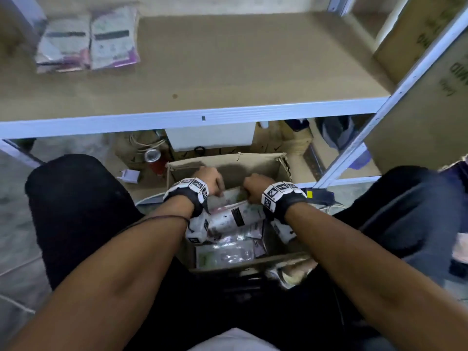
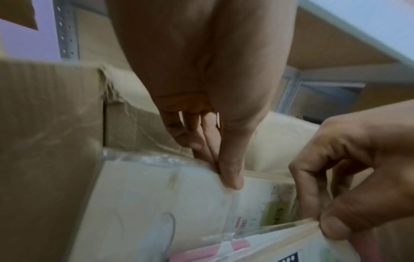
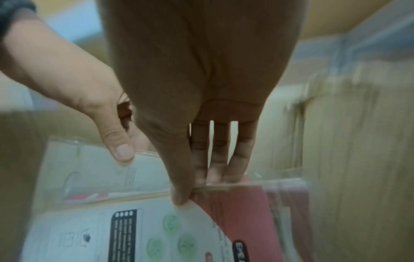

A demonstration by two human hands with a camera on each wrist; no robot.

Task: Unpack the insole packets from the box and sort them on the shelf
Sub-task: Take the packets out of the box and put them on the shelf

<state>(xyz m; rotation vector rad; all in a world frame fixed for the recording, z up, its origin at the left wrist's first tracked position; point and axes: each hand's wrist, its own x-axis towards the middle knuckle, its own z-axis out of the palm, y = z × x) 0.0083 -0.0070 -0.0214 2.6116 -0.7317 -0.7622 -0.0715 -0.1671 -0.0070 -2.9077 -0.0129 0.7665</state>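
Observation:
An open cardboard box [image 1: 263, 163] stands on the floor between my knees, holding several insole packets [image 1: 225, 252]. Both hands are down inside it. My left hand [image 1: 214, 182] pinches the top edge of a clear-wrapped pale packet [image 2: 156, 186] between thumb and fingers [image 2: 232, 180]. My right hand [image 1: 253, 187] pinches the top edge of the packet in front, white with a black label and green marks [image 3: 145, 230]. A pink packet [image 3: 241, 221] stands behind that one. Two stacks of packets [image 1: 88, 39] lie at the shelf's back left.
The shelf board [image 1: 228, 67] with its white front rail [image 1: 177, 120] runs above the box. A white upright post [image 1: 395, 102] and large cartons [image 1: 425, 117] stand to the right. Under the shelf lie a red can [image 1: 154, 160], cables and a white box [image 1: 210, 138].

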